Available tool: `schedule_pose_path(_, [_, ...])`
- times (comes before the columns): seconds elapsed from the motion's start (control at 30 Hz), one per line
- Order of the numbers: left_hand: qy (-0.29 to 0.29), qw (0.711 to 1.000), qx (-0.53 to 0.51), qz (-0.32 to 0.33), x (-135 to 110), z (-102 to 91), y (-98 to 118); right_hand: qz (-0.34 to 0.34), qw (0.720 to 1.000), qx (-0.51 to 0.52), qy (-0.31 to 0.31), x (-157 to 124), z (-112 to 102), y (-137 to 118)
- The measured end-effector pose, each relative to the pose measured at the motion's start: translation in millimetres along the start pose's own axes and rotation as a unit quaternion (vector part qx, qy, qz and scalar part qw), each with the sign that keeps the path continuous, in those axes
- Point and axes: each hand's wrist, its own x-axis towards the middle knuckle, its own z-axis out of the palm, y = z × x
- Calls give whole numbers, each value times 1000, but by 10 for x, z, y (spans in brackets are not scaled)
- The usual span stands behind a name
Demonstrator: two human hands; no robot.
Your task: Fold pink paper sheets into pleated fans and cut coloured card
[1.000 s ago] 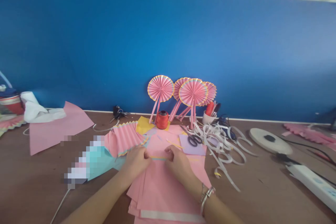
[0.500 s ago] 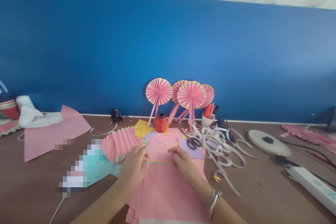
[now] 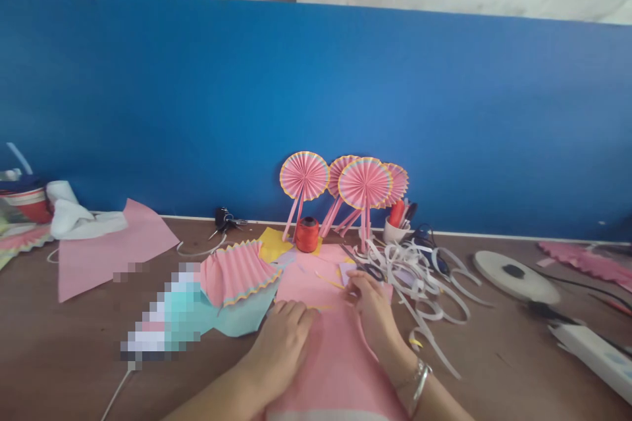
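A pink paper sheet (image 3: 336, 368) with a yellow-edged far end lies in front of me on other pink paper. My left hand (image 3: 289, 329) is on its far left part, fingers bent and pressed together at the edge; the thumb is hidden. Toward the far right corner, my right hand (image 3: 370, 302) is closed in a pinch at the sheet, whose right side curves upward beside the wrist. Just beyond the right fingers are dark-handled scissors (image 3: 374, 271). Left of the sheet, a pleated pink paper piece (image 3: 237, 273) rests on turquoise paper (image 3: 247, 316).
Round pink paper fans (image 3: 305, 175) lean against the blue panel (image 3: 197, 99), behind a red thread spool (image 3: 307, 235). Curled white strips (image 3: 419, 279) lie at right, near a cup of pens (image 3: 395, 231), a white disc (image 3: 516, 276) and a power strip (image 3: 592, 355). Keys (image 3: 227, 218) lie at left.
My left hand has shifted right and nearer to me along the sheet. My right hand has moved right and turned, and the sheet's right side now bends up. The view has shifted slightly.
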Motion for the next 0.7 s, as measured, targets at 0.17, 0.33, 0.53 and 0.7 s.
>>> schedule_pose_path(0.17, [-28, 997, 76, 10, 27, -5, 53, -133, 975, -171, 47, 255, -140, -175])
schedule_pose_path(0.33, [-34, 994, 107, -1, 41, 13, 88, -319, 736, -537, -261, 408, 316, -242])
schedule_pose_path(0.53, [-38, 997, 70, -5, 23, -10, 60, -397, 590, -602, -364, 603, 975, -165])
schedule_pose_path(0.7, [-34, 998, 48, 0, 19, 20, 27, -379, 616, -588, -363, 687, 1082, -116])
